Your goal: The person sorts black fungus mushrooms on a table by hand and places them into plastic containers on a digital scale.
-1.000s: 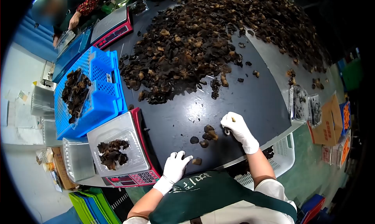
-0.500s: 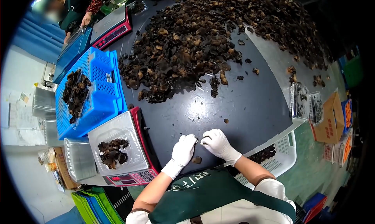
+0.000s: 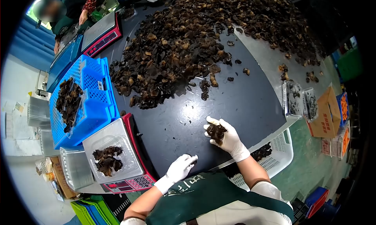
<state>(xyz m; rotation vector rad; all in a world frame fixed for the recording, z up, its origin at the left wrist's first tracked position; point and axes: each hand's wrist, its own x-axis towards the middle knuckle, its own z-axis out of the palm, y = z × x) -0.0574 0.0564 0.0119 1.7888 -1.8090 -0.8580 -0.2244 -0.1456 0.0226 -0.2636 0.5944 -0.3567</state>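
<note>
My right hand (image 3: 232, 140), in a white glove, is turned partly palm up over the dark tabletop (image 3: 250, 119). It holds a clump of wood ear mushroom (image 3: 216, 133) against its fingers and thumb. Lower down, near the table's front edge, my left hand (image 3: 181, 168) is gloved too. Its fingers are bent together, with a small dark bit by the tips that is too small to name. Left of that hand, a red scale (image 3: 133, 182) carries a clear plastic tray (image 3: 127, 156) with wood ear mushroom in it.
A big heap of wood ear mushroom (image 3: 172, 56) covers the table's far part. A blue crate (image 3: 100, 103) with a filled tray stands at left, above stacked clear trays (image 3: 76, 168). At right are a white basket (image 3: 284, 154) and a cardboard box (image 3: 325, 113). Co-workers' hands show at the top.
My right hand has moved apart from the left, turned over, and now shows a clump of wood ear. My left hand has dropped lower. A co-worker's gloved hand has appeared at the top.
</note>
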